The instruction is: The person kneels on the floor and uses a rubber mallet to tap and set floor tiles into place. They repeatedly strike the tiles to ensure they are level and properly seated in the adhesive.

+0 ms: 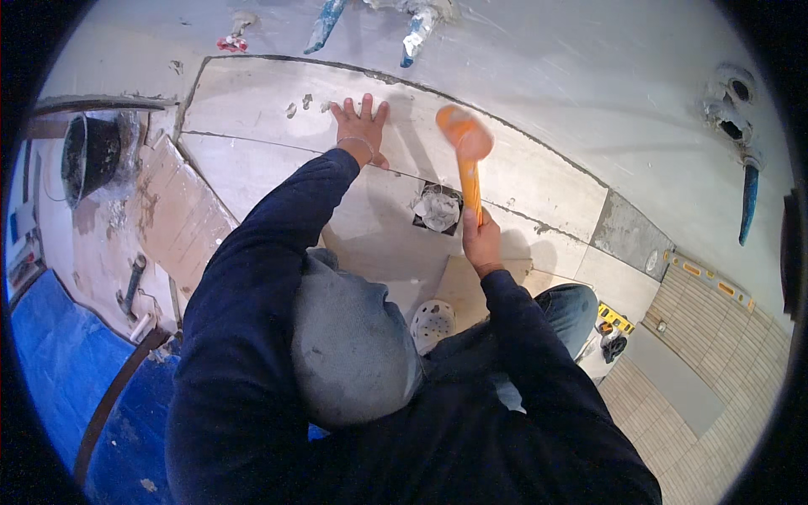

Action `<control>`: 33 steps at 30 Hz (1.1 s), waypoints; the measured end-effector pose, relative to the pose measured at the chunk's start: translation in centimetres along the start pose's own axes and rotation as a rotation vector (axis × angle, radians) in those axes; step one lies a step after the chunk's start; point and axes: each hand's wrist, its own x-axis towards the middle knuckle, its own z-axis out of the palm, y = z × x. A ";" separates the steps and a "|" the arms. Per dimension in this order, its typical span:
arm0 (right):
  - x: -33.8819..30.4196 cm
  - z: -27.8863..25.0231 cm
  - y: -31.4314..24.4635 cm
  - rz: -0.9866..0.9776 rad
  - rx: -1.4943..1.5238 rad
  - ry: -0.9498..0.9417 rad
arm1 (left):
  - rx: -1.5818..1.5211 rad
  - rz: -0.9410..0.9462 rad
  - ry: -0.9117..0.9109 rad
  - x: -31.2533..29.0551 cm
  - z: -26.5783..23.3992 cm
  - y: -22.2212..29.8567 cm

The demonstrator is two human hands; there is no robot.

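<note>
My left hand (362,130) lies flat with spread fingers on a long pale floor tile (269,108) along the far wall. My right hand (481,242) is wrapped round the handle of an orange mallet (470,181). Its head, slightly blurred, is above the same tile, to the right of my left hand; whether it touches the tile I cannot tell. Between my hands and a little nearer, a square floor opening (438,208) is stuffed with whitish crumpled material. Smears of grey mortar mark the tile left of my fingers.
A black bucket (91,156) stands at the far left, near a stained board (181,210) and blue sheeting (50,362). Blue-wrapped pipe ends (749,202) stick out of the wall. At the right lie a yellow level (711,279), a shorter yellow level (616,318) and mosaic tiling (741,370).
</note>
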 end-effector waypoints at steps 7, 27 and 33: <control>1.6 -0.9 -0.3 0.156 -0.173 -0.209 | 0.079 0.020 -0.005 0.2 0.5 -0.2; 7.2 -8.9 -8.0 0.463 -0.482 -0.597 | -0.282 -0.280 0.295 -3.5 6.6 -11.7; 9.2 -9.7 -13.6 0.406 -0.767 -0.663 | -0.403 -0.513 0.273 -7.4 9.1 -12.0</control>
